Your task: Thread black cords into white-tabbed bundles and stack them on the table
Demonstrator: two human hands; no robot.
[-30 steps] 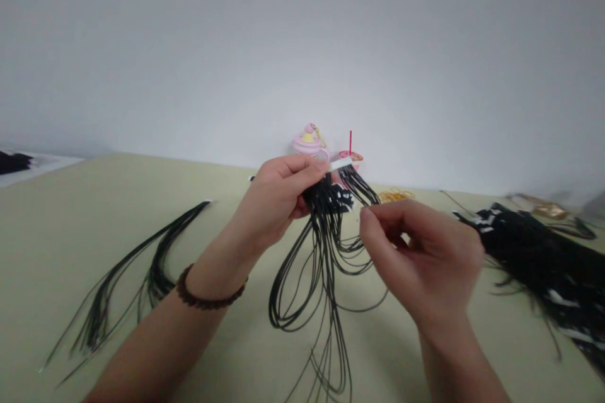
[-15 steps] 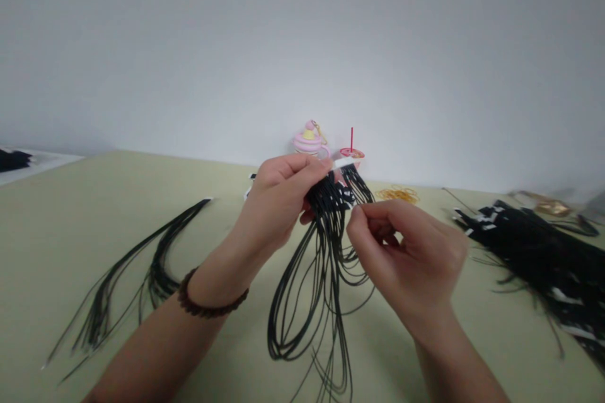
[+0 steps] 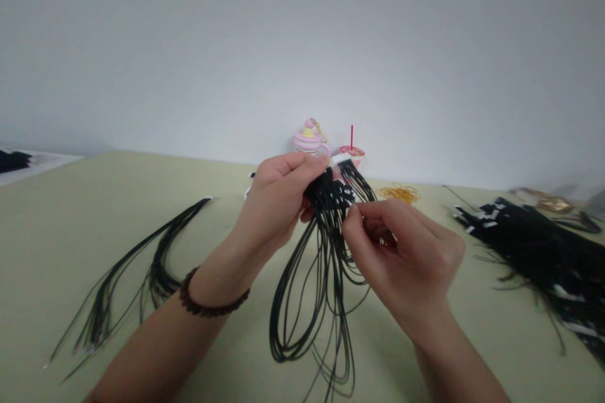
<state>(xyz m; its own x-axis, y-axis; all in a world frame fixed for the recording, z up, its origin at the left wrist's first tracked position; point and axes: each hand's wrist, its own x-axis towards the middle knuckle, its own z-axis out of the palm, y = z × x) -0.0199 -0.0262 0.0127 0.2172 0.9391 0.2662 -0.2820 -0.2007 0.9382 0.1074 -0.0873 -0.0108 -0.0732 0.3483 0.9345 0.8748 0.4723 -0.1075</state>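
Note:
A looped bundle of thin black wires hangs from my left hand, whose thumb and fingers are closed around its upper end. Along the top of the wires runs a white connector strip. My right hand is to the right of the bundle, with thumb and forefinger pinched together at the wires near several small white tips. What lies between those fingertips is too small to make out. The loops dangle below both hands above the table.
A second bundle of black wires lies at left on the pale table. At right is a large pile of black wires with white ends. Yellow rubber bands, a pink cup and a cup with red straw are near the wall.
My right hand has shifted slightly left, closer to the bundle. The white connector strip is tilted up a little more, and the wire loops have swung slightly right.

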